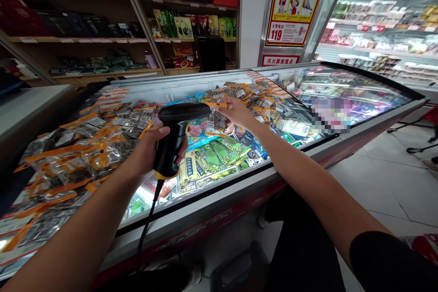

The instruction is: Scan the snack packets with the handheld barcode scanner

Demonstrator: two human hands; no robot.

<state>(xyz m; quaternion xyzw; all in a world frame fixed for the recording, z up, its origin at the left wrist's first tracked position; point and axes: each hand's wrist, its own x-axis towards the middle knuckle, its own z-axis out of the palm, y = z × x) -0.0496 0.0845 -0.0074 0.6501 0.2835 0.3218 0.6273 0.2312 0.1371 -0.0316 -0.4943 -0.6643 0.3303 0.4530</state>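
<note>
My left hand (146, 147) is wrapped round the grip of a black barcode scanner (169, 143), whose head points to the right. The scanner's cord (150, 219) hangs down over the freezer's front edge. Between its fingertips my right hand (237, 112) pinches the orange edge of a clear plastic packet (219, 121), just right of the scanner head. Similar orange-edged packets lie in a large pile (102, 146) to the left of my left hand and in a smaller pile (255, 93) beyond my right hand.
The glass-topped chest freezer (246, 175) stretches across in front of me, with green bags (215, 157) showing under the glass. Wooden shelves (191, 2) stand behind it. A lit display fridge (386, 23) is at the right. Near my feet is a dark bin-like object (239, 269).
</note>
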